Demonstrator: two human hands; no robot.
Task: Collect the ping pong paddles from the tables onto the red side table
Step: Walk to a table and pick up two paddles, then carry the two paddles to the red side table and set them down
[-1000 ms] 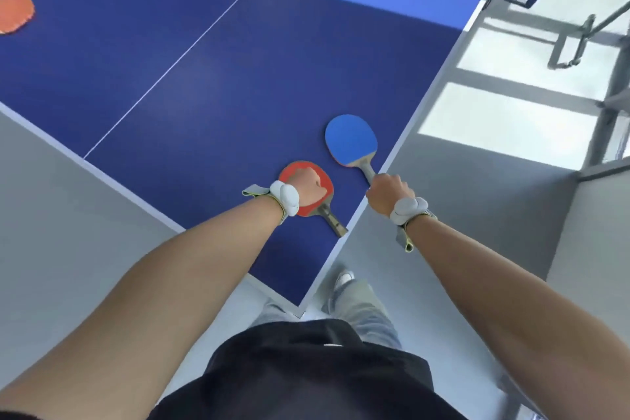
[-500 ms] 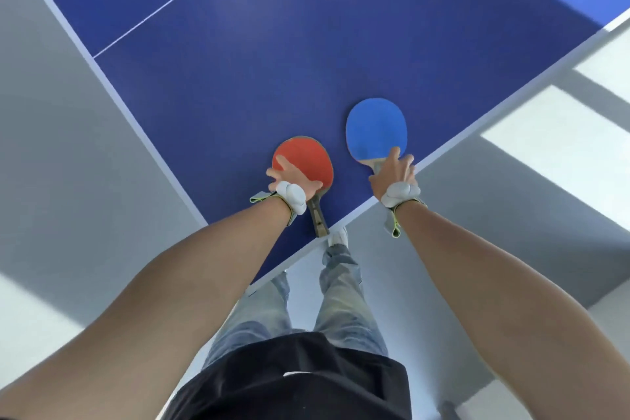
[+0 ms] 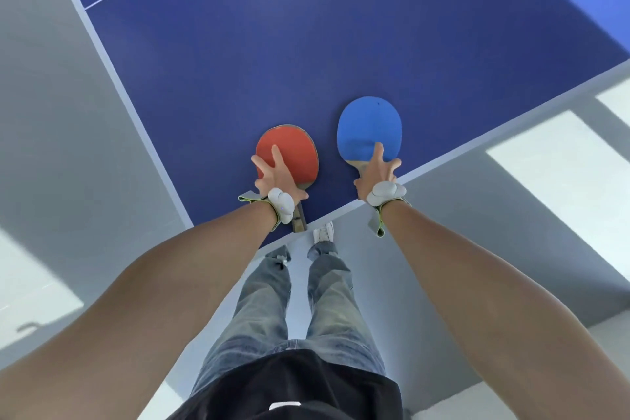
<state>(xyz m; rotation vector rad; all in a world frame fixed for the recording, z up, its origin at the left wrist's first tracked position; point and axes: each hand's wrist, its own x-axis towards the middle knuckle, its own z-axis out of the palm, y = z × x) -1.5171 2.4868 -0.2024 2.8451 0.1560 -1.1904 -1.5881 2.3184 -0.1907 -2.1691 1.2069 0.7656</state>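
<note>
Red paddle and blue paddle seemed light, stiff, best taken by the handles; my left hand and right hand lay spread flat on them.

Faded blue jeans and a white shoe are seen on the smooth grey floor, crossed by bright light patches.
</note>
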